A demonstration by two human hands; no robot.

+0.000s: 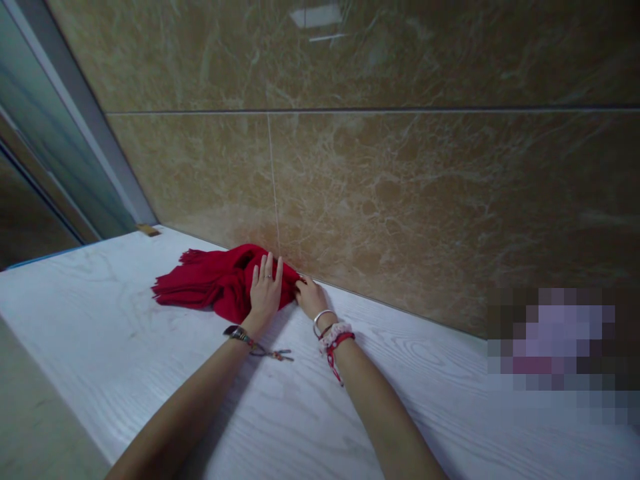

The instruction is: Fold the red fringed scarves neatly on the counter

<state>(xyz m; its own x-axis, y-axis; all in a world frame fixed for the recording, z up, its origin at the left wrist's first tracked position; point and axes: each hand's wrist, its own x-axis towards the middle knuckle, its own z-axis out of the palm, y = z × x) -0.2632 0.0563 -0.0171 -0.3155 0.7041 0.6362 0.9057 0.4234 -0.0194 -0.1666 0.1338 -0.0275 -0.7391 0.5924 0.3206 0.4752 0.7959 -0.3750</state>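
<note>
Marble-brown tiles covered the glossy wall (400, 200) across most of the view. Below it ran a white wood-grain tabletop (125, 347), whose far edge met the wall. A red scarf (210, 283) lay bunched on that top, close against the foot of the wall, with its fringed end pointing left. The left hand (265, 293) lay palm down on the scarf's right part, fingers straight and slightly fanned, pressing the cloth flat. Just beside it, the right hand (311, 298) had its fingers curled on the scarf's right end next to the wall, pinching the cloth. A silver bangle (323, 319) and a red cord bracelet (337, 340) circled the right wrist, and a dark band (239, 333) the left. A thin ring (268, 275) sat on a left finger.
</note>
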